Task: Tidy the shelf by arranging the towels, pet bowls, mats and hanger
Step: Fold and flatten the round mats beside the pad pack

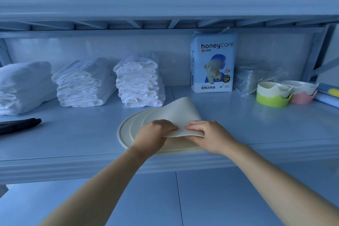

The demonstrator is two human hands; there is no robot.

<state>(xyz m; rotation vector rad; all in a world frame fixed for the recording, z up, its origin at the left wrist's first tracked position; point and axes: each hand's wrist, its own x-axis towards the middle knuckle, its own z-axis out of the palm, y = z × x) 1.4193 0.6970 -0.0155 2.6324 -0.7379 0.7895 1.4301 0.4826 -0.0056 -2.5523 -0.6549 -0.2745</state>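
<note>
Pinches top mat (180, 113) by its near edge with left hand (154, 135) and right hand (209, 135), fingers curled, above stacked mats (124, 132). Seems mostly done, with towels (138, 82) piled and bowls (273, 95) nested; probably leaves hanger (20, 124).

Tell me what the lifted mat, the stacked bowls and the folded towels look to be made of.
The mat: likely silicone or soft rubber, matte cream; its lifted edge bends smoothly. The bowls: probably hard plastic or melamine, smooth, with rigid scalloped rims. The towels: white cloth, probably cotton, textured weave, soft folded edges.
</note>
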